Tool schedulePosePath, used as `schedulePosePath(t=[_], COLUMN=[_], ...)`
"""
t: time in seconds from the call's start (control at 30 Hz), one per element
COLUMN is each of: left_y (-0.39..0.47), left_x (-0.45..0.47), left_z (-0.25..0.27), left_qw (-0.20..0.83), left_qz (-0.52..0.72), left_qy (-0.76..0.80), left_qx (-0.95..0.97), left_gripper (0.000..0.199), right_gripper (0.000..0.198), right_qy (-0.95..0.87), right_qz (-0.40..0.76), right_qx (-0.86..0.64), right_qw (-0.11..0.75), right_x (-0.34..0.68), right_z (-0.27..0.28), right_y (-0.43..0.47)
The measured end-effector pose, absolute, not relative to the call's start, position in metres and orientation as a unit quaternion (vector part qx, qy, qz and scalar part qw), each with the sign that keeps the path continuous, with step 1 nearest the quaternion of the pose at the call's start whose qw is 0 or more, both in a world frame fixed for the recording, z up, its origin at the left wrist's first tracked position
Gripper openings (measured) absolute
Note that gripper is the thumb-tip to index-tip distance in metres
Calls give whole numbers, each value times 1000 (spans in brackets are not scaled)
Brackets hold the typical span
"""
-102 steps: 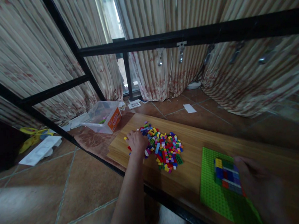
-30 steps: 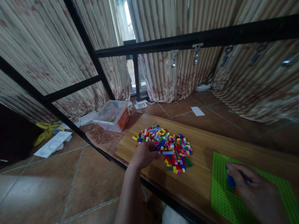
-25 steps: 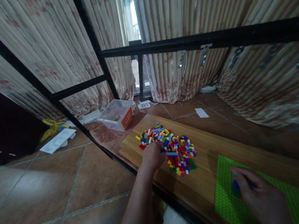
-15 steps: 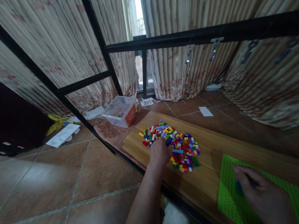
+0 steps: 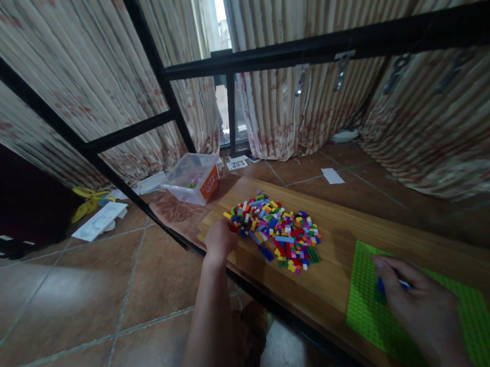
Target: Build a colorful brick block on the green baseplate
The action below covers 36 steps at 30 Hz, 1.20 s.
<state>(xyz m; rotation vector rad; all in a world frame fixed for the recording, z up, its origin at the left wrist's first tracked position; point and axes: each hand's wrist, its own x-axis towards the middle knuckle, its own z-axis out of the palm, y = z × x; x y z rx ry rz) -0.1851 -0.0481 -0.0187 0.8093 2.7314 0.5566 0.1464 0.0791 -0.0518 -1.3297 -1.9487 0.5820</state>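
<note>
Many small coloured toy bricks [image 5: 290,233] lie in a loose pile on a wooden board. My left hand [image 5: 221,241] is at the pile's left edge, fingers curled together, with a red toy brick [image 5: 233,228] at the fingertips. To the right, my right hand [image 5: 421,300] is closed around a blue toy brick [image 5: 380,287] above a green studded baseplate [image 5: 364,292]. A bit of white shows between its fingers, and the rest of what it holds is hidden. One dark blue brick [image 5: 266,253] lies at the pile's near edge.
A clear plastic tub [image 5: 187,194] with an orange label and a few bricks inside stands beyond the wooden board [image 5: 335,222]. Black metal bars [image 5: 286,57] cross in front of the curtains. White papers [image 5: 332,175] and a white tray [image 5: 99,221] lie on the tiled floor.
My left hand has moved left from the middle of the pile to its left edge, uncovering a dark blue brick. My right hand stays over the baseplate. The view has shifted slightly.
</note>
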Motion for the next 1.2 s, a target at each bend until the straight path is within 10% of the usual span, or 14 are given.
schedulePosePath(t=[0.33, 0.63, 1.2], left_y=[-37, 16, 47], left_x=[-188, -62, 32], left_z=[-14, -8, -21], left_qw=[115, 508, 662], left_qz=[263, 502, 487], left_qy=[907, 587, 486], left_qx=[309, 382, 297], left_gripper=[24, 43, 43], right_gripper=[31, 29, 27], right_qy=[-695, -460, -717], right_qz=[234, 292, 382], right_qx=[-519, -576, -435], right_qw=[439, 610, 388], right_x=[155, 197, 196], right_z=[-36, -24, -21], right_y=[84, 107, 78])
